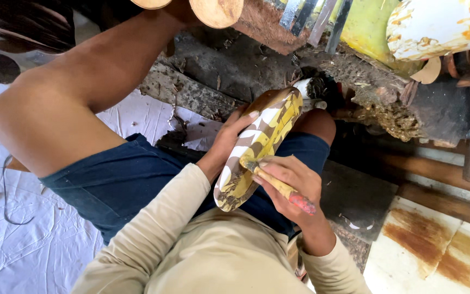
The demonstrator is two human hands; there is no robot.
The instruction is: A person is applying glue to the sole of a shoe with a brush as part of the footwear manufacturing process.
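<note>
A long oval wooden piece (262, 142), painted with yellow, white and brown patches, rests slanted across my lap. My left hand (229, 139) grips its left edge from behind, fingers curled over the rim. My right hand (292, 179) is closed on a paint brush (278, 186) with a yellowish handle and a red end. The brush's tip touches the lower middle of the painted face. I sit with bare knees up, in dark blue shorts and a beige long-sleeved top.
A dirty wooden block (235, 71) with paint crust lies ahead of my knees. A white and orange painted object (441, 27) and a yellow one (368, 24) sit top right. Rust-stained white panels (436, 245) lie at the right, crumpled white sheeting (23, 239) at the left.
</note>
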